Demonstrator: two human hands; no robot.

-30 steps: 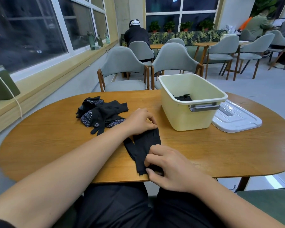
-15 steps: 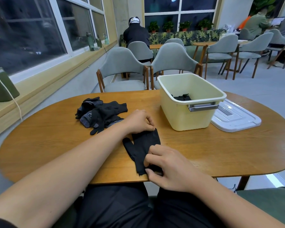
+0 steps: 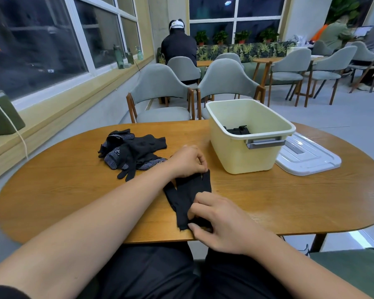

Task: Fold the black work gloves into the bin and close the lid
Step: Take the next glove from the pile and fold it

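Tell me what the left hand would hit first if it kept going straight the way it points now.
Probably the bin: the left hand, pinching the far end of the glove, points away and rightward at the bin's near wall, with only bare table between, though depth is unclear.

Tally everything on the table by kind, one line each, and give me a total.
cream bin: 1
white lid: 1
glove bundle inside the cream bin: 1
heap of loose gloves, number within unclear: 1
flat glove, pinched by the left hand and right hand: 1
Total: 5
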